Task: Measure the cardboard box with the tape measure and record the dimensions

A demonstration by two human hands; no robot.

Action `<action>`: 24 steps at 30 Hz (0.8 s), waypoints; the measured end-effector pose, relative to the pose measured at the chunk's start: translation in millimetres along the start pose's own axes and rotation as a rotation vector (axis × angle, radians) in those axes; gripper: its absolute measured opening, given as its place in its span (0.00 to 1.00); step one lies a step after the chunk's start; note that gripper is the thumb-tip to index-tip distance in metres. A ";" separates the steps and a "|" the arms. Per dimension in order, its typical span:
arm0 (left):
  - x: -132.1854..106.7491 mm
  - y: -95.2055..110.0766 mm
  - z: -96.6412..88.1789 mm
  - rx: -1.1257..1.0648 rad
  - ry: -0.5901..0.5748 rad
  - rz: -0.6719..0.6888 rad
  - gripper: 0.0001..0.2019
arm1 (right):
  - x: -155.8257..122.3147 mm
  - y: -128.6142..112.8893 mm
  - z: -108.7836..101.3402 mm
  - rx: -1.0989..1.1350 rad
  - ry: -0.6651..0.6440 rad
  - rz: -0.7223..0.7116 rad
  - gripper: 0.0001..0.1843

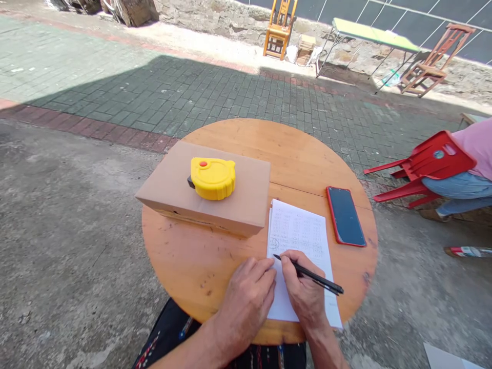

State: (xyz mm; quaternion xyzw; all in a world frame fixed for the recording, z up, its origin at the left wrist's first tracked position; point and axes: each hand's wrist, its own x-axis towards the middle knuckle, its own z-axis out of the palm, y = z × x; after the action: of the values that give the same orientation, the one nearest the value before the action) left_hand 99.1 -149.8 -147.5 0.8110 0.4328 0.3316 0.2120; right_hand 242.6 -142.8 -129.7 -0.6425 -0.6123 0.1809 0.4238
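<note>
My right hand grips a black pen, its tip close to the written lines on a stack of white paper. Rows of small handwriting cover the upper part of the sheet, with a circled entry at the left. My left hand lies on the tabletop, fingertips on the paper's left edge, holding nothing. Behind it, a closed cardboard box carries a yellow tape measure with a red button. To the right of the paper lies a phone in a red case.
Everything on top rests on a round wooden table. At the right, a person in pink sits on a red plastic chair. Farther back stand a yellow wooden chair, a green folding table and a brown chair.
</note>
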 end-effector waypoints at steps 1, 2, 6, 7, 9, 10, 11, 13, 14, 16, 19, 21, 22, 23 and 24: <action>0.1 0.3 -0.2 0.002 0.002 -0.001 0.09 | -0.2 0.3 -0.3 -0.001 0.006 0.000 0.09; 0.2 0.5 -0.5 0.005 0.002 0.001 0.09 | -0.5 0.7 -0.5 0.000 0.013 0.004 0.09; 0.5 1.7 -1.6 0.028 -0.006 -0.001 0.10 | -1.9 2.1 -1.5 0.014 0.035 0.049 0.09; 0.5 1.8 -1.8 0.032 -0.011 -0.003 0.10 | -2.2 2.3 -1.6 0.015 0.034 0.062 0.09; 0.4 1.8 -2.1 0.038 -0.020 0.001 0.09 | -2.7 2.5 -1.5 0.012 0.032 0.082 0.09; 0.2 1.7 -2.1 0.041 -0.024 0.007 0.09 | -2.8 2.5 -1.4 0.011 0.032 0.091 0.10; 0.0 1.4 -2.0 0.043 -0.028 0.012 0.09 | -2.9 2.4 -1.1 0.011 0.033 0.099 0.10; -0.6 0.9 -1.8 0.047 -0.027 0.016 0.09 | -2.8 2.3 -0.6 0.012 0.037 0.109 0.10; -0.9 0.7 -1.7 0.050 -0.026 0.016 0.08 | -2.7 2.3 -0.3 0.012 0.038 0.108 0.10; -1.3 0.6 -1.6 0.049 -0.027 0.020 0.08 | -2.4 2.2 0.0 0.007 0.039 0.101 0.10; -1.4 0.8 -1.2 0.039 -0.033 0.023 0.08 | -2.2 2.3 0.0 -0.012 0.049 0.090 0.09; -1.1 1.2 -0.9 0.038 -0.035 0.020 0.08 | -2.3 2.6 -0.3 -0.020 0.058 0.078 0.09; -1.0 1.3 -0.8 0.042 -0.035 0.016 0.08 | -2.3 2.7 -0.5 -0.021 0.061 0.069 0.09; -0.9 1.5 -0.7 0.046 -0.033 0.013 0.08 | -2.4 2.7 -0.8 -0.022 0.064 0.062 0.09; -0.8 1.6 -0.7 0.051 -0.030 0.012 0.09 | -2.4 2.6 -1.0 -0.022 0.066 0.054 0.09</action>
State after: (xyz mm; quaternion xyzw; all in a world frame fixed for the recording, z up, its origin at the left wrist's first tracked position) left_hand 99.2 -151.3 -146.3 0.8235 0.4332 0.3096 0.1959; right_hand 244.6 -145.1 -131.8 -0.6691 -0.5824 0.1644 0.4314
